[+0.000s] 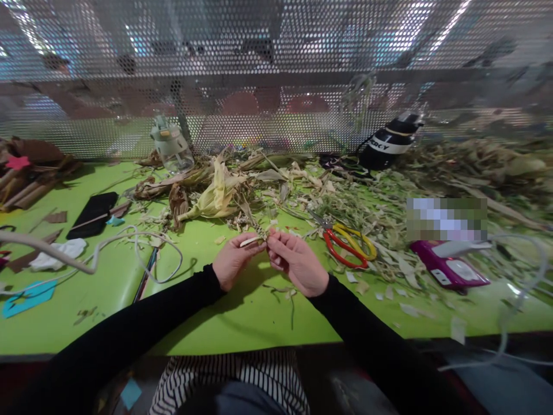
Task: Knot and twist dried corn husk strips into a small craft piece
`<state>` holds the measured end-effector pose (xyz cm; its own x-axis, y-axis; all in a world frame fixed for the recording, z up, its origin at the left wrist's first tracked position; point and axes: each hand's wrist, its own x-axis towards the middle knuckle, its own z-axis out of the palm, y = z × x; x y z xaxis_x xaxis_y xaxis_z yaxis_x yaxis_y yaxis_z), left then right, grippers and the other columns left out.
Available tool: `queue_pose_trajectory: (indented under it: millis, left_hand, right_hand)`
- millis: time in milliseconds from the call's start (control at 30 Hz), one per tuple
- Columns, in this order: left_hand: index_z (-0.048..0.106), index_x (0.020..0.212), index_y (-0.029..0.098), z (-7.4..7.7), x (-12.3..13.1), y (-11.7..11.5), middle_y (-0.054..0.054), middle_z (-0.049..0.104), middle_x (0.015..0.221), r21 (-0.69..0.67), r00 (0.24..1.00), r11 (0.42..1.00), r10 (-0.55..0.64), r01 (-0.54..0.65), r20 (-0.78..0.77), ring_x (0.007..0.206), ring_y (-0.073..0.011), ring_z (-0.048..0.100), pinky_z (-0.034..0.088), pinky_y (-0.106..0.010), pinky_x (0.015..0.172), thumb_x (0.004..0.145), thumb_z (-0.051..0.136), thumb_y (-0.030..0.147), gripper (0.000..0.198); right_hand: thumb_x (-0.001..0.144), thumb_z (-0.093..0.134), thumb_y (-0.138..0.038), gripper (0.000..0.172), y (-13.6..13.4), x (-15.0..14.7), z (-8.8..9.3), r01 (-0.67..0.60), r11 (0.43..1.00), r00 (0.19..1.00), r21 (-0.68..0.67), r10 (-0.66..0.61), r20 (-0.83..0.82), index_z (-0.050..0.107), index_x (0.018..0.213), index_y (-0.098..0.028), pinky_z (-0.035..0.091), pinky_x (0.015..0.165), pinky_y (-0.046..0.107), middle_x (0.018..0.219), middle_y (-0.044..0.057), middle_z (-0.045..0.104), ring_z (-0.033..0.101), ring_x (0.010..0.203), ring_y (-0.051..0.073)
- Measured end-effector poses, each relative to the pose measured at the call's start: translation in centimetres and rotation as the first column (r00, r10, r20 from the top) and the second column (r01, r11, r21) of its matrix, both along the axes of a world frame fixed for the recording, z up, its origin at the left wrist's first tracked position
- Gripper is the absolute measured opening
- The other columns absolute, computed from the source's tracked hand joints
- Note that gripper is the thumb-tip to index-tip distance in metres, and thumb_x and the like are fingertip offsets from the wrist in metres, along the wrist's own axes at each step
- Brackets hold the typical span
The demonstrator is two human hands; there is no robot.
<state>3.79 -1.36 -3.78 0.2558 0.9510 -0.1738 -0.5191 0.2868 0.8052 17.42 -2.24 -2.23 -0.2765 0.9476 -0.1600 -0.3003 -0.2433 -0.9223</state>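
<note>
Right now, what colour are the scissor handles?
Scissors: one handle red, one yellow; head view shows it best.

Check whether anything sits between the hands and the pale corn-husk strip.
Nothing visible does: the left hand and the right hand both pinch the pale corn-husk strip directly, above the green table.

Green table (242,323): surface strewn with dry corn husks (216,193), heaped beyond both hands and spreading in a dense litter of scraps (475,167) far out past the right hand (298,265). Just beside the right hand, on its outer side, lie red and yellow scissors (345,245), with a magenta device (449,270) further out. Outward of the left hand (233,259) lie a looped white cable (142,248), a flat black case (92,214), a white cloth (58,253) and a blue paper cutout (28,295).
</note>
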Motion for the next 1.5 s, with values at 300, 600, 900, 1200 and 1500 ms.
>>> queue_pose_trajectory:
  millis: [300,600,900,1200,1500]
  left_hand:
    - [0.063,0.073,0.013,0.0,-0.1,0.3,0.001,0.064,0.070,-0.038,0.999,0.999,0.020,-0.022,-0.044,0.068,-0.0078,0.058,0.045,-0.022,0.073,0.056,0.079,0.023,0.025]
    - [0.066,0.078,0.013,0.5,-1.2,0.4,-0.003,0.069,0.072,-0.072,0.986,0.993,-0.107,0.098,-0.131,0.071,-0.0109,0.064,0.046,-0.023,0.075,0.059,0.077,0.027,0.026]
    - [0.067,0.074,0.012,1.5,-2.7,1.0,-0.005,0.070,0.067,-0.192,0.897,0.931,-0.354,0.311,-0.264,0.062,-0.0114,0.063,0.046,-0.023,0.063,0.053,0.081,0.027,0.030]
    - [0.062,0.069,0.013,1.2,-1.6,0.5,-0.003,0.067,0.070,0.013,0.928,0.978,-0.195,0.209,-0.317,0.067,-0.0107,0.061,0.046,-0.023,0.069,0.061,0.076,0.034,0.027]
    - [0.062,0.072,0.016,1.3,-1.3,0.4,-0.001,0.062,0.067,0.471,0.606,0.836,0.226,0.282,-0.763,0.060,-0.0117,0.051,0.039,-0.023,0.061,0.080,0.052,0.036,0.024]
  right_hand:
    - [0.078,0.061,-0.041,0.025,0.3,-0.1,-0.6,0.034,0.990,0.972,0.140,-0.066,0.226,0.054,0.074,-0.017,0.034,0.048,0.020,0.062,-0.005,0.054,0.044,0.050,0.005]
    - [0.078,0.063,-0.036,0.027,0.6,0.8,0.5,0.034,0.916,0.874,0.400,-0.221,0.433,0.057,0.096,-0.018,0.047,0.064,0.028,0.075,0.001,0.060,0.059,0.067,0.014]
    - [0.072,0.067,-0.034,0.019,1.0,1.2,0.1,-0.128,0.908,0.848,0.399,-0.108,0.519,0.063,0.083,-0.019,0.049,0.070,0.031,0.083,0.002,0.059,0.058,0.075,0.015]
    - [0.078,0.061,-0.039,0.022,0.8,0.5,-0.5,-0.014,0.891,0.848,0.454,-0.230,0.477,0.052,0.081,-0.019,0.046,0.066,0.028,0.080,0.001,0.055,0.053,0.072,0.014]
    - [0.079,0.058,-0.045,0.027,0.1,-0.5,-0.9,0.163,0.871,0.823,0.464,-0.379,0.424,0.049,0.080,-0.020,0.043,0.063,0.027,0.075,0.001,0.052,0.050,0.068,0.014]
